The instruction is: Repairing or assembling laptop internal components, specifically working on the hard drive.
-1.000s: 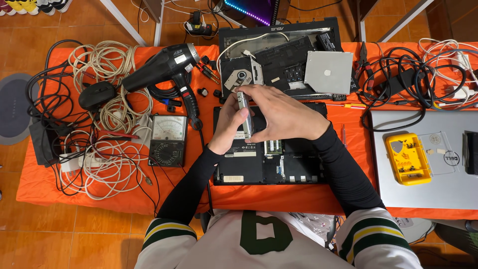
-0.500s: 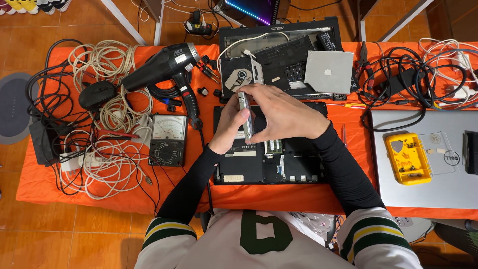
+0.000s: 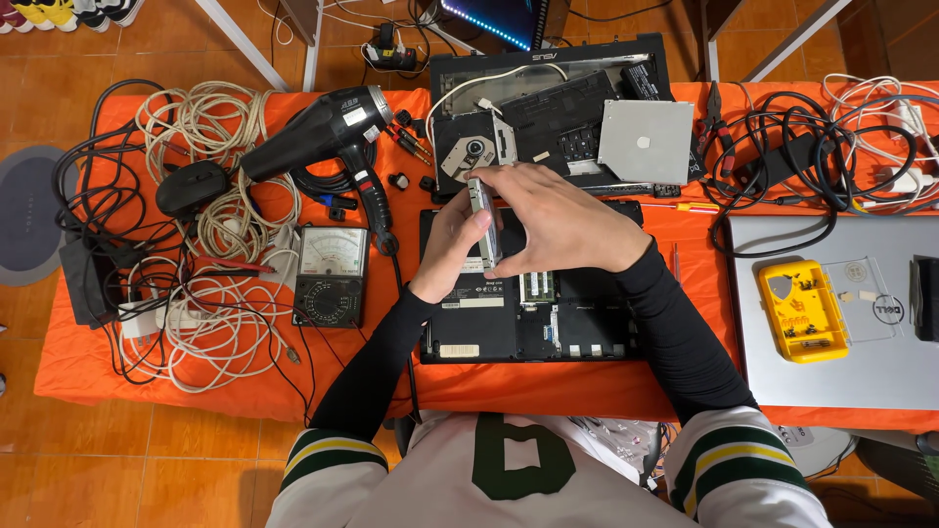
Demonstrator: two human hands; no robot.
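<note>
A flat silver drive [image 3: 485, 223] stands on its edge between both hands, above an opened black laptop base [image 3: 533, 323] on the orange table. My left hand [image 3: 450, 244] grips the drive from the left side. My right hand [image 3: 562, 220] closes over it from the right and top. Most of the drive is hidden by the fingers. Green memory boards show in the laptop base just below my hands.
A black hair dryer [image 3: 323, 137], an analog multimeter [image 3: 331, 276] and tangled white cables [image 3: 205, 293] lie left. Behind are an optical drive [image 3: 474, 149], a silver drive caddy [image 3: 646, 142] and a black laptop cover. Right: black cables [image 3: 782, 176], a silver laptop [image 3: 831, 362] bearing a yellow parts box [image 3: 802, 311].
Both hands keep hold of the silver drive in almost the same place; its tilt has shifted very slightly.
</note>
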